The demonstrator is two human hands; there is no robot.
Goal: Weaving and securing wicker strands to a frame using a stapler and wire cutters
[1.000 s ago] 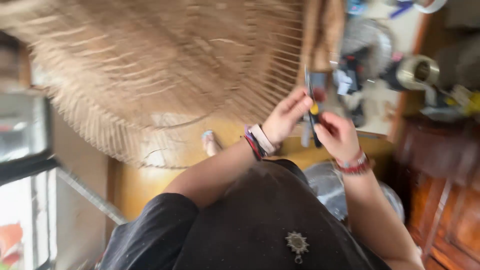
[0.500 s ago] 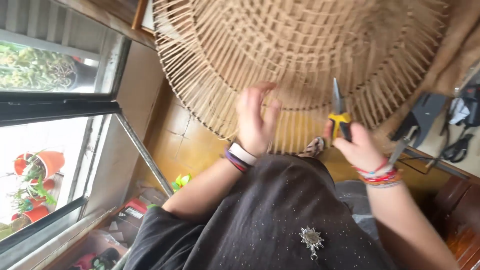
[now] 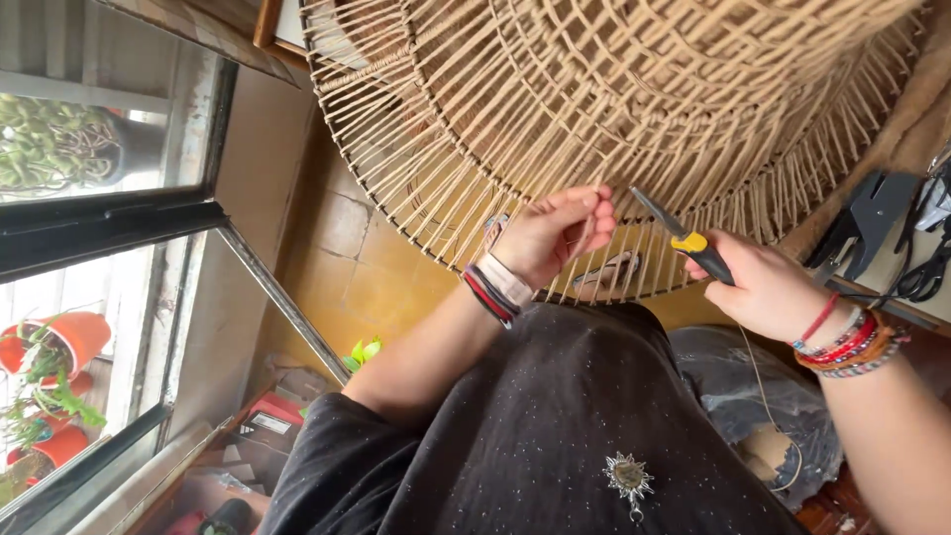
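A large round woven frame [image 3: 614,109] of tan cord on a dark wire ring fills the upper view. My left hand [image 3: 555,233] pinches a cord at the frame's lower rim, fingers closed on it. My right hand [image 3: 768,287] grips pliers [image 3: 684,238] with yellow and black handles, their tips pointing up-left toward the same spot on the rim. Both wrists wear several bracelets. A thin cord hangs down from my right hand.
A window [image 3: 99,228] with orange plant pots [image 3: 59,347] is at the left. A black tool [image 3: 862,223] and scissors [image 3: 926,272] lie on a surface at the right. A dark bag [image 3: 753,396] sits below my right arm.
The view has swung so the frame's lower rim sits in front of me. My left hand went from spread open on the weave to pinching a cord; the pliers tilted toward it.
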